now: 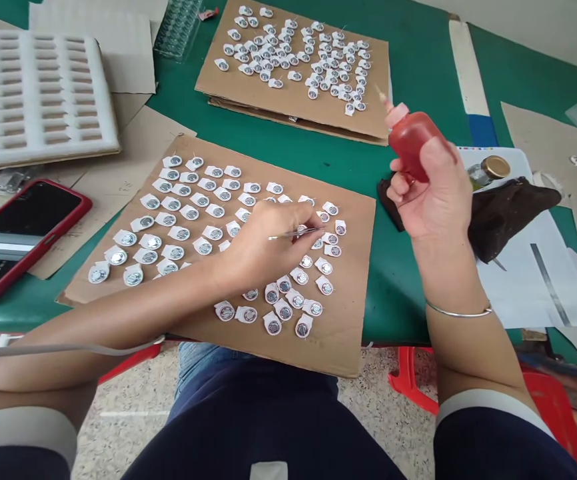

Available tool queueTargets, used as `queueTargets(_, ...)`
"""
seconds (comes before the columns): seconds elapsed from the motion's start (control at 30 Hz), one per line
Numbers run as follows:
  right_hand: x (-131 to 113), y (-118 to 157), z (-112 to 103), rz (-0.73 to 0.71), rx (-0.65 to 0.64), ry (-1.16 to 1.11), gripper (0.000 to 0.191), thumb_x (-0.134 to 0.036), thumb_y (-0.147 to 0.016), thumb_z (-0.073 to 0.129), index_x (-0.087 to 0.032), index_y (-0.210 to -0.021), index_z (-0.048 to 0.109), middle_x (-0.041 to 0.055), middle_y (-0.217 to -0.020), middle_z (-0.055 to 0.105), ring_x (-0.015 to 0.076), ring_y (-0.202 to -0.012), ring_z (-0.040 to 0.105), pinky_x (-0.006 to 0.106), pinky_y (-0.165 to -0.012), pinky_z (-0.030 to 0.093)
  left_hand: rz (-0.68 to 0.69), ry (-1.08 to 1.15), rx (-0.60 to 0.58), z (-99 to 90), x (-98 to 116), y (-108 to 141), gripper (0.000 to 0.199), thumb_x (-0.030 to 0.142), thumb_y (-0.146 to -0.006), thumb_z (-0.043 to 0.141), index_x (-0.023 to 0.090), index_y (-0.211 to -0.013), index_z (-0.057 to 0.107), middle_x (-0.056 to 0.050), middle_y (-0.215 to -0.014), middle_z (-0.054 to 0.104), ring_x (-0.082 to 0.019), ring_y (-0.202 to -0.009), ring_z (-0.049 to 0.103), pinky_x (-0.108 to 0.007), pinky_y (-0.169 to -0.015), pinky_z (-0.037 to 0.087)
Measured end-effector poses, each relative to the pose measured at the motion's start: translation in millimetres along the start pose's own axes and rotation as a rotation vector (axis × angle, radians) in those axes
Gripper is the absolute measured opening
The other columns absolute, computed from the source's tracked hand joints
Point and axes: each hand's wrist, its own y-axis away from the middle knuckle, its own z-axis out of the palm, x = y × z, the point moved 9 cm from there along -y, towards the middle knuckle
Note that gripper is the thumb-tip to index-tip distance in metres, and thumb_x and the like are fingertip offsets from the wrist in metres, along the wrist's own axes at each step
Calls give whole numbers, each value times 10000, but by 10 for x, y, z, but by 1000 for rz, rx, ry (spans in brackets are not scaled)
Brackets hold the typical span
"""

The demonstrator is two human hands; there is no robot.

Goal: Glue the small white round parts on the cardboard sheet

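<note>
Several small white pieces with round silver centres lie in rough rows on a brown cardboard sheet (341, 333). Over the right part of this sheet, my left hand (278, 240) is closed around a thin metal tool (288, 235), its tip near the pieces by the right edge. My right hand (436, 187) is raised to the right of the sheet. Its fingers wrap round a red squeeze bottle (416, 137) with a narrow nozzle that points up and left. The bottle is held clear of the table.
A second cardboard stack (288, 110) with similar pieces lies behind. At the left are a white foam tray (111, 113) and a red-cased phone (76, 210). A dark cloth (503, 217), a gold-lidded jar (496, 167) and paper sheets (528, 280) lie right.
</note>
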Motion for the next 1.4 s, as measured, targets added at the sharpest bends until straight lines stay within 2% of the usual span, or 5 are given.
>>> queueTargets(0.3,-42,151,120,3,-104,-124,426,-632,-751,441,-234,-691,578,26,-671,549,96,-509,416,266,-425,236,-188,60,-129,205,-203,131,44,173,-775,614,170,-799,651,6,-707,670,-76,-550,559,-206,-533,432)
queueTargets(0.5,65,166,55,2,5,-190,403,-620,-757,451,-244,-618,493,-3,-507,438,139,-456,468,274,-353,208,-282,97,-160,268,-432,190,55,195,-776,614,179,-797,662,-5,-716,670,-93,-585,576,-218,-561,449)
queueTargets(0.87,74,181,60,-1,-45,-85,479,-724,-707,391,-266,-654,523,-4,-612,470,104,-431,415,254,-357,223,-283,177,-184,365,-461,228,57,202,-766,609,178,-757,659,10,-674,654,-77,-548,553,-206,-531,437)
queueTargets(1.1,78,209,85,31,-31,-131,436,-632,-772,359,-248,-646,521,3,-637,437,98,-413,408,264,-331,203,-217,146,-150,231,-344,192,58,196,-777,606,165,-764,654,3,-645,648,-75,-504,537,-205,-515,435)
queueTargets(1.4,8,258,55,-126,-57,-22,450,-670,-756,383,-258,-773,561,37,-796,555,105,-491,454,284,-386,281,-140,86,-217,296,-242,214,74,114,-750,600,154,-781,654,-1,-706,667,-83,-592,579,-203,-551,439)
